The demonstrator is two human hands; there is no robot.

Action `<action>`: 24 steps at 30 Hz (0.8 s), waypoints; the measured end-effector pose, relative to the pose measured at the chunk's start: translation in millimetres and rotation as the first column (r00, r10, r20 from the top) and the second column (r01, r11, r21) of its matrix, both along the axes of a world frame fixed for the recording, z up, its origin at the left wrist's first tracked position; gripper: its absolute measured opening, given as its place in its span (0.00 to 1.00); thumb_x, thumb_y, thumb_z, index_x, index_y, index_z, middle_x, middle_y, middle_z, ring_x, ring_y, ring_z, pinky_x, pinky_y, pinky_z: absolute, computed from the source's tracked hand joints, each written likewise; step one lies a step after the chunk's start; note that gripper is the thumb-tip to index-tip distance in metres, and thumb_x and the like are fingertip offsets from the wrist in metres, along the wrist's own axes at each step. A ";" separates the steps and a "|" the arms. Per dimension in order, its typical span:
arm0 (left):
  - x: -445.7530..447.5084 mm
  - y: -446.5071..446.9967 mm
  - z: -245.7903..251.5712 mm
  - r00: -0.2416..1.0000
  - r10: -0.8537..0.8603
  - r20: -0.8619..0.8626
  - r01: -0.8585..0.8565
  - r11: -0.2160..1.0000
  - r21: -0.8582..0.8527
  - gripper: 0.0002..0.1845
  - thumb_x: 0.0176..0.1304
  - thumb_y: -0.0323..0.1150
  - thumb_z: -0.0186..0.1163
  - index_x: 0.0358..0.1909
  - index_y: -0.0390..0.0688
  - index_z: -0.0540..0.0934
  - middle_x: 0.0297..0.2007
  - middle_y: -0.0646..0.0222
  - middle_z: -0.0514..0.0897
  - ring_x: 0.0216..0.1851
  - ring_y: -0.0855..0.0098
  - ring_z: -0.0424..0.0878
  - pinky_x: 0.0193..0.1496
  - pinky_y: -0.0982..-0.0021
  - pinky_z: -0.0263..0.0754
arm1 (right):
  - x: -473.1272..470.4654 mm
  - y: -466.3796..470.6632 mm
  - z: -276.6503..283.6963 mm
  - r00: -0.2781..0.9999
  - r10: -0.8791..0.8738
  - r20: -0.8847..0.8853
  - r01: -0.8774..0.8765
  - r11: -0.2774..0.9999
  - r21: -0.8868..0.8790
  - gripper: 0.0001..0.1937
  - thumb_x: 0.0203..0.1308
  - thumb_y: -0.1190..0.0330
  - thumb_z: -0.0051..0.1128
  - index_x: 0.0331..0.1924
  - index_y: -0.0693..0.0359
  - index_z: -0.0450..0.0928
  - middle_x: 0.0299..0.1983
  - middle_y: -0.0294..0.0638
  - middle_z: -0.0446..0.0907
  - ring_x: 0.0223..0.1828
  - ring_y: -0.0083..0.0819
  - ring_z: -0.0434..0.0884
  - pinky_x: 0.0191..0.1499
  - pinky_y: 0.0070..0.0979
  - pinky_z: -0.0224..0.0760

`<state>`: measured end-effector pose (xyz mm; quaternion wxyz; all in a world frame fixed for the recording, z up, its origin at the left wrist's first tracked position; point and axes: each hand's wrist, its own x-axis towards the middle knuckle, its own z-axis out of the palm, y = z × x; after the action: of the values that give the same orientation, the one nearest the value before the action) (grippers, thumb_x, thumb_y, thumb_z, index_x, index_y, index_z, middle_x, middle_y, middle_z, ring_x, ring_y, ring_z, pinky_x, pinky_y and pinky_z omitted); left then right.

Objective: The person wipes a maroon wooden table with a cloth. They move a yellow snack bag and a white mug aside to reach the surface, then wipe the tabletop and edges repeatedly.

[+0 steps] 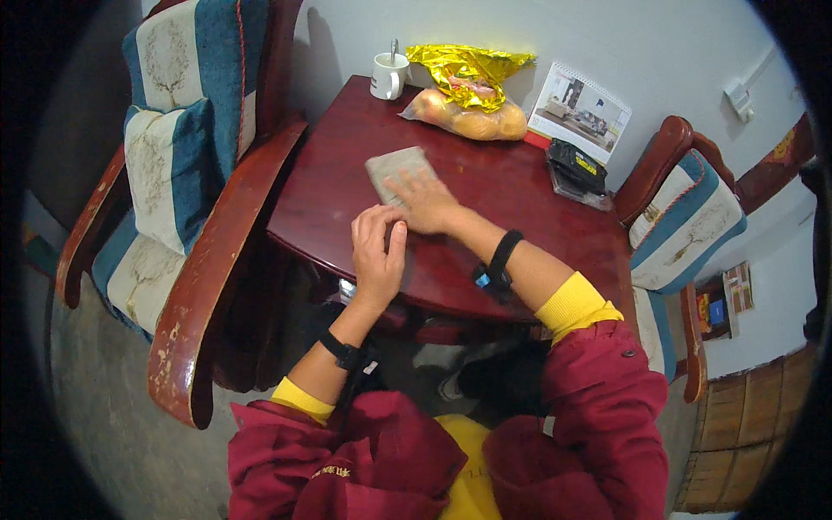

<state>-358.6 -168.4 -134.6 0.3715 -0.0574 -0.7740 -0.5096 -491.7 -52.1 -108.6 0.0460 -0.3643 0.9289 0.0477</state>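
Note:
A folded grey-beige cloth (398, 168) lies on the dark red, glossy wooden table (338, 172). My right hand (419, 200) rests flat on its near right part with fingers spread, hiding some of it; the fingers look slightly blurred. Close by on the left, my left hand (379, 250) hovers around the table's front edge, its fingers lightly bent and thumb apart. Nothing is held in it. Its fingertips come near the right hand's wrist side, and whether they touch it I cannot tell.
At the back stand a white mug (388, 78) with a spoon handle, a clear bag of round fruit (478, 123) under gold foil wrapping (481, 65), and a desk calendar (575, 110). Black packaging (577, 168) sits at the right. Cushioned wooden armchairs (214, 286) flank the table.

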 end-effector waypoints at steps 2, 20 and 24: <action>0.5 0.3 -0.5 1.000 0.026 0.001 -0.026 0.998 0.051 0.11 0.73 0.35 0.56 0.46 0.38 0.81 0.51 0.57 0.81 0.60 0.51 0.72 0.66 0.55 0.64 | 33.0 -5.6 -2.7 0.984 0.165 0.069 -0.164 0.986 -0.017 0.35 0.68 0.50 0.51 0.76 0.52 0.61 0.78 0.53 0.58 0.80 0.57 0.51 0.79 0.49 0.44; 26.5 66.8 -7.8 0.939 0.044 0.341 0.244 0.615 -0.750 0.30 0.73 0.55 0.50 0.73 0.55 0.71 0.75 0.58 0.64 0.77 0.39 0.53 0.74 0.33 0.44 | 152.0 157.4 0.1 0.963 -0.271 -0.010 0.196 0.721 -0.664 0.19 0.73 0.60 0.51 0.58 0.63 0.80 0.65 0.55 0.75 0.70 0.54 0.69 0.72 0.48 0.57; 24.1 83.0 -10.7 0.961 0.130 0.244 0.131 0.561 -0.817 0.32 0.74 0.57 0.48 0.75 0.57 0.68 0.77 0.63 0.62 0.76 0.35 0.52 0.70 0.24 0.41 | 162.5 172.5 -17.2 0.858 -0.475 -0.195 0.309 0.781 -0.543 0.25 0.72 0.54 0.53 0.64 0.60 0.76 0.69 0.54 0.71 0.74 0.53 0.64 0.75 0.50 0.51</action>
<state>-334.5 -85.4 -145.3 0.1889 -0.1531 -0.9658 -0.0902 -329.2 120.4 -125.8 -0.1913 -0.1465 0.9599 -0.1431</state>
